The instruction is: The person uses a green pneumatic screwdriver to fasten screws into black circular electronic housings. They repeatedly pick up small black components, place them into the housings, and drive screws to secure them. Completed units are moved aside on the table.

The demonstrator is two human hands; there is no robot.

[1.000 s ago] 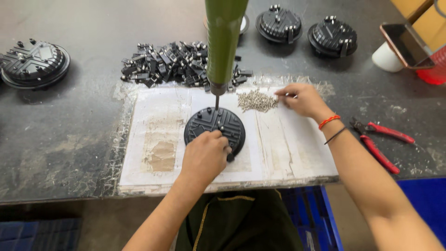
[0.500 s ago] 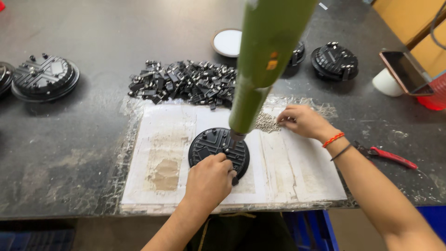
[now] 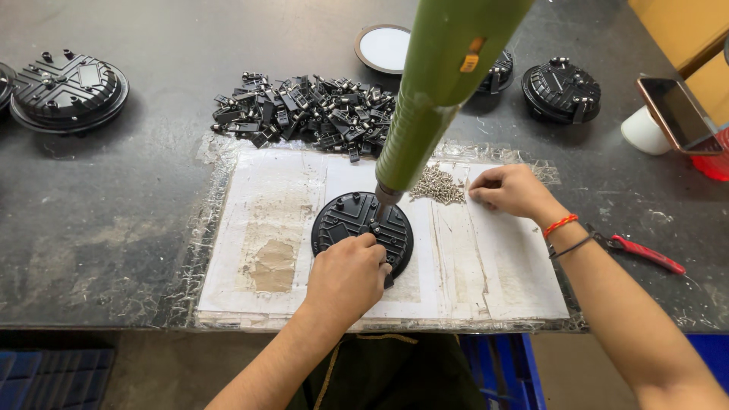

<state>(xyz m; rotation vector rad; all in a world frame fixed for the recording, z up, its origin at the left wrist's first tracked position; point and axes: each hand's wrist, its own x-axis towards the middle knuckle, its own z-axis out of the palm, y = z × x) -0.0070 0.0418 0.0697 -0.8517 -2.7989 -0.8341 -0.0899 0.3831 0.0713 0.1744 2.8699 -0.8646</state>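
Fingers (image 3: 497,186) of the right hand (image 3: 510,191) now pinch at the screw pile (image 3: 438,184) right of the round black housing (image 3: 361,230), which the left hand (image 3: 348,277) clamps while the green screwdriver (image 3: 434,91) has swung in tilted.

The left hand (image 3: 345,277) covered the near edge of the round black ribbed housing (image 3: 357,224), so its grip there could not be told. The green cylindrical hanging screwdriver (image 3: 437,91) ran off the top edge and hid part of a black housing (image 3: 497,72) at the far side. The right hand (image 3: 512,190) had its fingertips curled under by the small pile of silver screws (image 3: 438,184); whether it pinched one was too small to tell. Another black round housing (image 3: 4,80) was cut off by the left edge.
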